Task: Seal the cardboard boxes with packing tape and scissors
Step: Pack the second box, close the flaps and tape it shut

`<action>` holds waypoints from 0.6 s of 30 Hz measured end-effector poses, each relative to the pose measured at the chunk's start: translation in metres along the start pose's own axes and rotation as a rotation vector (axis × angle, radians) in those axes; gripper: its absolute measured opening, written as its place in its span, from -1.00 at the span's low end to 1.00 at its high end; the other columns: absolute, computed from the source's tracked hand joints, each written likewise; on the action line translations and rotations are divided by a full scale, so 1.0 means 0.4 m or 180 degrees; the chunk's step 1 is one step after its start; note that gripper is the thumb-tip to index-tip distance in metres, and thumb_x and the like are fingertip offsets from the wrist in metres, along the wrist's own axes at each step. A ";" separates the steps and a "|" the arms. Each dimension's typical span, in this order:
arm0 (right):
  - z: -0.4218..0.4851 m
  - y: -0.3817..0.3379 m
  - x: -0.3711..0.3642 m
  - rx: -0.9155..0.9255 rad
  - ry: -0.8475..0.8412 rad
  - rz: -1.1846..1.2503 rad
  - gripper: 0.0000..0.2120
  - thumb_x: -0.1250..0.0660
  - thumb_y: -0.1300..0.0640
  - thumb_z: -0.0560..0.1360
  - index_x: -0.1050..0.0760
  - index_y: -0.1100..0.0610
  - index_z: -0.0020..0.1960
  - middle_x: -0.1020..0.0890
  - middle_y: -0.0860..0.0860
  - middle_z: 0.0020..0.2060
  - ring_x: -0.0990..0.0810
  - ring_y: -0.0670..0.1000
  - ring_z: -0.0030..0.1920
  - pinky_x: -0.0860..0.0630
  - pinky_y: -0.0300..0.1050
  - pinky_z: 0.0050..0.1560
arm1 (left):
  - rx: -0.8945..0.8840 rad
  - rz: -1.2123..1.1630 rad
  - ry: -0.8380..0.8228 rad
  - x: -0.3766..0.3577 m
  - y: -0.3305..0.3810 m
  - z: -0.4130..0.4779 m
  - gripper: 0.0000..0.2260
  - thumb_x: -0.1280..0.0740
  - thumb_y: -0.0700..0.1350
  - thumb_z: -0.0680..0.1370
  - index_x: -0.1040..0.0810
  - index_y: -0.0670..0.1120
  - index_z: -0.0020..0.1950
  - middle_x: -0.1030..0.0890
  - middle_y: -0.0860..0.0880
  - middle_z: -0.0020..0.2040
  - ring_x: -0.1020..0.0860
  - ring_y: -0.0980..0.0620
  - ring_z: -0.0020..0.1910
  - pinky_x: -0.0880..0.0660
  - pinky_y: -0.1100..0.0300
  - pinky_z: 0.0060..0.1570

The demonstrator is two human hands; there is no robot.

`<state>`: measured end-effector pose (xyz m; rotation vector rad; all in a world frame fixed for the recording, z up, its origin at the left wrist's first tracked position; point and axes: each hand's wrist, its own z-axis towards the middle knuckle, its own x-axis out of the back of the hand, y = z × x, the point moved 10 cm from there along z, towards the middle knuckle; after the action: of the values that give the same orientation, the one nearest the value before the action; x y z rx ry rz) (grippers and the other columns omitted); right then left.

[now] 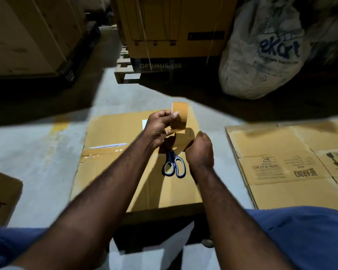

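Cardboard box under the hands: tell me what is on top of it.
Scissors lie on the cardboard box, blades partly hidden behind the left hand, which pinches a tape strip above it. Whatever the right hand holds is covered.

floor [37, 162]: grey concrete | on it: box [109, 182] ctr, flat cardboard [281, 172] R, sack [261, 55] far R, pallet [125, 73] back

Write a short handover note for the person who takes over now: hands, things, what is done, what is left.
Left hand pinches a brown tape strip above the box.
Right hand is curled just below the strip; whether it grips anything is hidden.
Scissors lie on the box top, untouched.
Done: strip in hand.
Left: stick it on the box.
Flattened carton lies at right.
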<state>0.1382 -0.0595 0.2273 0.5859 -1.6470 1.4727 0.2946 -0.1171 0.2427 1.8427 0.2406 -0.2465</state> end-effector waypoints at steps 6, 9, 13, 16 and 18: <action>0.024 0.033 -0.078 0.0041 -0.0401 -0.0290 -0.52 -0.33 0.29 0.53 -0.35 0.27 0.44 -0.48 0.19 0.37 -0.53 0.20 0.30 -0.55 0.06 0.26 | 0.0079 0.0149 0.0001 0.019 -0.027 0.003 -0.93 -0.46 -0.23 0.53 -0.60 -0.11 -0.12 -0.65 -0.06 -0.16 -0.57 -0.02 -0.12 -0.56 0.06 -0.22; 0.024 0.042 -0.068 0.0089 -0.0388 -0.0381 -0.53 -0.33 0.23 0.58 -0.33 0.24 0.46 -0.50 0.14 0.35 -0.57 0.21 0.25 -0.54 0.04 0.18 | 0.0120 0.0115 0.0022 0.026 -0.042 -0.002 -0.95 -0.45 -0.24 0.54 -0.61 -0.13 -0.10 -0.65 -0.09 -0.14 -0.59 -0.04 -0.10 -0.58 0.03 -0.21; 0.034 0.098 -0.079 -0.0222 -0.0840 -0.0125 -0.39 -0.31 0.06 0.65 -0.17 0.18 0.61 -0.51 0.16 0.40 -0.53 0.23 0.33 -0.50 0.05 0.25 | 0.0193 0.0012 0.0035 0.022 -0.058 -0.008 -0.95 -0.46 -0.24 0.53 -0.61 -0.13 -0.08 -0.65 -0.09 -0.11 -0.56 -0.08 -0.01 -0.60 0.04 -0.23; 0.045 0.141 -0.087 -0.0443 -0.1298 0.0321 -0.43 -0.35 -0.03 0.62 -0.26 0.19 0.50 -0.54 0.19 0.35 -0.54 0.23 0.28 -0.50 -0.02 0.12 | 0.0187 0.0130 -0.0062 0.011 -0.041 -0.021 -0.94 -0.45 -0.22 0.55 -0.62 -0.10 -0.10 -0.65 -0.04 -0.15 -0.56 -0.04 -0.06 -0.57 0.04 -0.15; 0.047 0.133 -0.066 -0.0420 -0.1348 0.0583 -0.34 -0.40 0.07 0.59 -0.17 0.17 0.57 -0.50 0.18 0.40 -0.52 0.20 0.32 -0.44 -0.10 0.08 | 0.0227 0.0294 -0.0218 0.008 -0.026 -0.033 -0.88 -0.44 -0.20 0.56 -0.63 -0.05 -0.18 -0.64 -0.01 -0.20 -0.57 0.01 -0.14 -0.53 0.05 -0.14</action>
<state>0.1053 -0.0716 0.1755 0.7240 -2.1577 1.4195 0.2953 -0.1014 0.2360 1.9069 0.0999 -0.2562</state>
